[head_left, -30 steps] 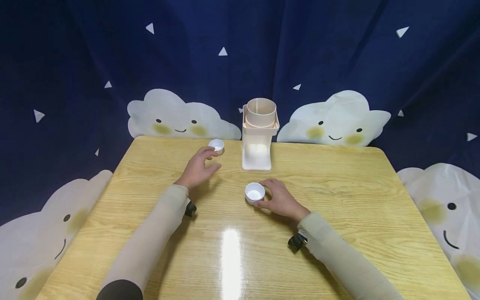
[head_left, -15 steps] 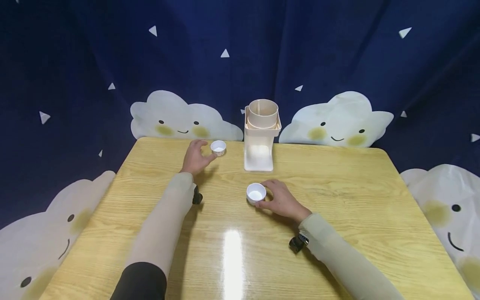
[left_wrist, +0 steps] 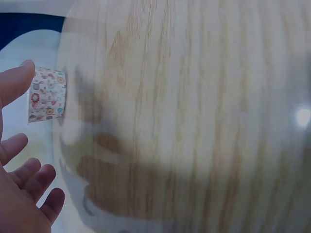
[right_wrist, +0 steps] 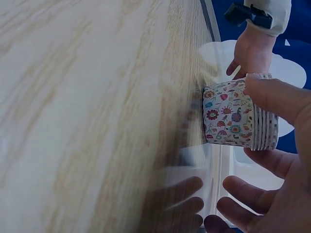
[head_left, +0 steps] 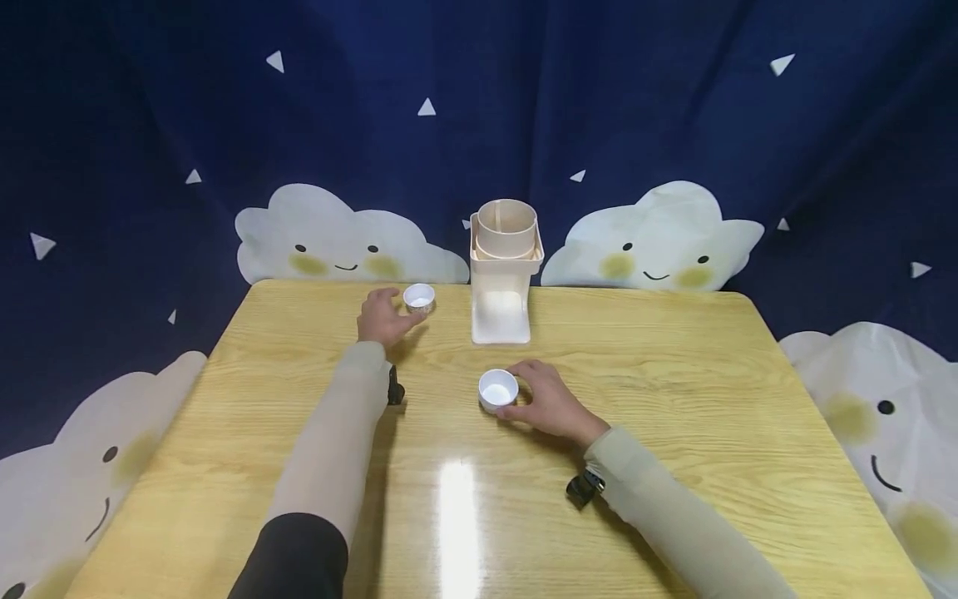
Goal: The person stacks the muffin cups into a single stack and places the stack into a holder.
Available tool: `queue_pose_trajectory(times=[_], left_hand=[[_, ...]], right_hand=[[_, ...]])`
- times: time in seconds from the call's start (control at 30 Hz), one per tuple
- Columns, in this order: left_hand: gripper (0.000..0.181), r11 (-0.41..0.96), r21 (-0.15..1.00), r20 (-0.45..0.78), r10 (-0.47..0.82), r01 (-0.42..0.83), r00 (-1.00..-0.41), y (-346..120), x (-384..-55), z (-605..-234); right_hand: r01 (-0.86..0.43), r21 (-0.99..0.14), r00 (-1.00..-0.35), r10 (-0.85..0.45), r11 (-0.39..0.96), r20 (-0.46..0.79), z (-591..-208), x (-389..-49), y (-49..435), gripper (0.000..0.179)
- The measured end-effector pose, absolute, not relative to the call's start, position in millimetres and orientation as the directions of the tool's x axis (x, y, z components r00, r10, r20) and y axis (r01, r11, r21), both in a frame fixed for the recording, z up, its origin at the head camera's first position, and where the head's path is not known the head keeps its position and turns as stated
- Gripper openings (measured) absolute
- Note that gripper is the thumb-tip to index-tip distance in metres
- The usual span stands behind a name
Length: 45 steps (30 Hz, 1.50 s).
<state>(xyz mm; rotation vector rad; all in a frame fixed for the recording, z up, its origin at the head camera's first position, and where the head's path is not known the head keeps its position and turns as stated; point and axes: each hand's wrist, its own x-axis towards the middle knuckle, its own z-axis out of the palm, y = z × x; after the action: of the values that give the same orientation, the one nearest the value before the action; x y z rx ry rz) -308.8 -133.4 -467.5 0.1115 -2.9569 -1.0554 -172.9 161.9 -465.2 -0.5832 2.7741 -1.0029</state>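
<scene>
A white paper baking cup (head_left: 419,299) stands upright at the back left of the table; in the left wrist view its flowered side (left_wrist: 47,94) shows. My left hand (head_left: 383,321) is just left of it, thumb and fingers spread apart, the thumb tip overlapping the cup's rim in the left wrist view. Nearer the front, my right hand (head_left: 552,403) pinches a stack of paper baking cups (head_left: 497,391) between thumb and forefinger. Several nested rims show on that flowered stack (right_wrist: 233,114) in the right wrist view, and its base is at the tabletop.
A cream-coloured stand with a round tube on top (head_left: 503,270) is at the table's back edge, between and beyond the hands. The wooden table (head_left: 674,374) ends at a dark blue curtain (head_left: 479,100) with white clouds.
My left hand has moved forward, and its fingers have come to the left side of the back cup. The right hand still holds the stack in place. The head view has shifted slightly.
</scene>
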Motion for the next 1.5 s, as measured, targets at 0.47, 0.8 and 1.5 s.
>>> queue_pose_trajectory(times=[0.47,0.8,1.5], left_hand=[[0.066,0.775,0.626,0.031,-0.129,-0.081,-0.991,-126.9,-315.6,-480.5],[0.063,0.772,0.629,0.030,-0.147,-0.096,-0.989,-130.9,-311.2,-479.5],[0.055,0.686,0.723,0.140,-0.030,0.082,-0.990,-139.6,-299.0,-482.6]], right_hand=[[-0.338,-0.636,-0.908,-0.418,0.694,0.026,-467.7,-162.8,156.6,0.059],[-0.327,-0.631,-0.910,-0.415,0.703,0.009,-466.1,-162.2,153.7,0.061],[-0.305,-0.627,-0.915,-0.402,0.716,-0.014,-465.3,-172.2,158.3,0.064]])
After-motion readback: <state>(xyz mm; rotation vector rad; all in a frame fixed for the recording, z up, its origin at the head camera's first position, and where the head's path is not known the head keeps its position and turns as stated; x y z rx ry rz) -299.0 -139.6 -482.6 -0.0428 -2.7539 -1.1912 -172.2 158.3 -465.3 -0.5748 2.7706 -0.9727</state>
